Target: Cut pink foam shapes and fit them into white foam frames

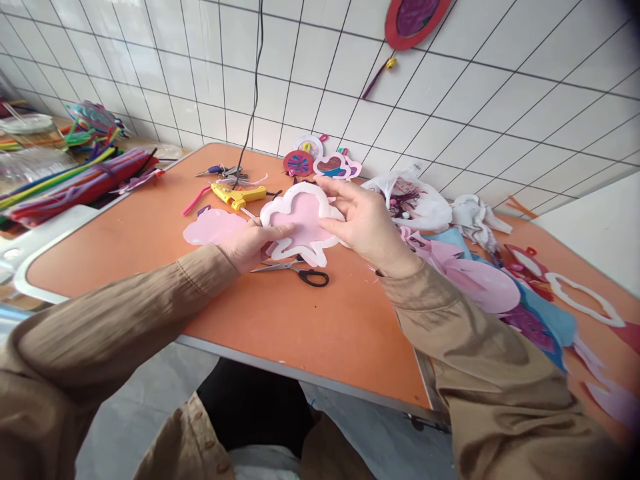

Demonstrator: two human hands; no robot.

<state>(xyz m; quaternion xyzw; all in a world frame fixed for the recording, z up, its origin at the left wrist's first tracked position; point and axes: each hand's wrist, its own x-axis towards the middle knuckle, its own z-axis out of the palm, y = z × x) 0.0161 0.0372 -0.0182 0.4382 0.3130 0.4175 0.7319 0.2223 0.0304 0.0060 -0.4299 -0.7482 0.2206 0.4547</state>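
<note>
Two hands hold a cloud-shaped cutout (303, 217), pink with a white border, just beyond the black-handled scissors (299, 271) that lie on the orange table (300, 333). The left hand (254, 243), directly left of the scissors' blades, pinches the cutout's lower left edge with the thumb laid on its face. The right hand (367, 225), up and to the right of the scissors, clasps the opposite edge, with its fingers curled over the rim and its thumb on the pink surface. Both sleeves are tan.

Left of the scissors and slightly farther back, a plain pink cutout (213, 227) lies flat on the table. A yellow glue gun (238, 195) rests beyond the scissors to the left, its nozzle pointing toward the held piece. Farther back from the scissors, against the tiled wall, stand several finished decorated pieces (327, 165). A white plastic bag (417, 200) sits to the right of the scissors and farther back. Loose pink and blue scraps (480, 283) lie on their right, with a white cloud-shaped outline (583, 298) past them. Far to the left of the scissors is a heap of coloured pipe cleaners (75, 183).
</note>
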